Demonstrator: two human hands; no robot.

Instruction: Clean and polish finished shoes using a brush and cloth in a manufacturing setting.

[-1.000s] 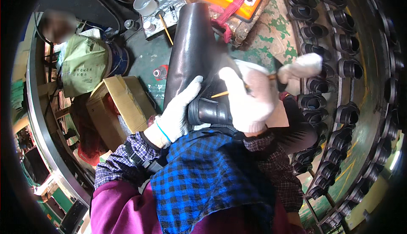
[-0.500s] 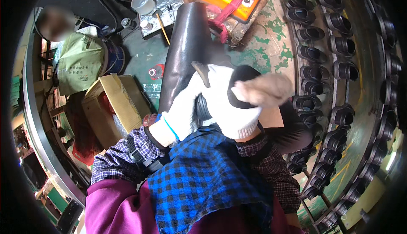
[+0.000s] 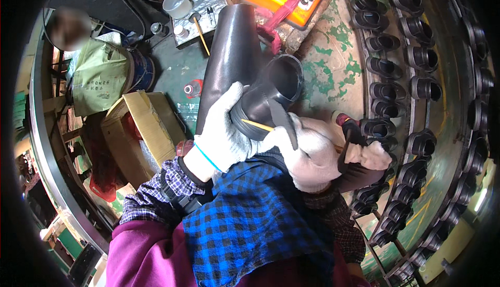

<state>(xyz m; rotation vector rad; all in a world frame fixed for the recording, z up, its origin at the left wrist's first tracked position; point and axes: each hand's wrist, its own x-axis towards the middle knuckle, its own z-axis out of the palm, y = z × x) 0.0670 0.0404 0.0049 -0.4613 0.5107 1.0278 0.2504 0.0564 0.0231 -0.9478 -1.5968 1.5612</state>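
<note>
My left hand (image 3: 224,125), in a white glove, grips a black shoe (image 3: 260,105) by its ribbed sole side. The shoe's round opening (image 3: 286,79) faces up and away from me. My right hand (image 3: 307,154), also gloved in white, is closed at the shoe's near side around a thin yellow stick (image 3: 256,124), whose tip lies against the sole edge. A dark grey flat strip (image 3: 284,123) curves up beside my right fingers; how it is held I cannot tell. By my right wrist is a pale, crumpled wad of cloth (image 3: 369,155) next to a dark band.
A large black cylinder (image 3: 229,53) stands just beyond the shoe. Racks of black shoes (image 3: 383,66) line the right side. At left are a cardboard box (image 3: 148,125) and a green sack (image 3: 99,79). An orange machine (image 3: 291,1) and a small table (image 3: 200,11) are ahead.
My right hand has moved down and right off the shoe, uncovering its opening and the yellow stick. The pale wad has swung from above the shoe to beside my right wrist.
</note>
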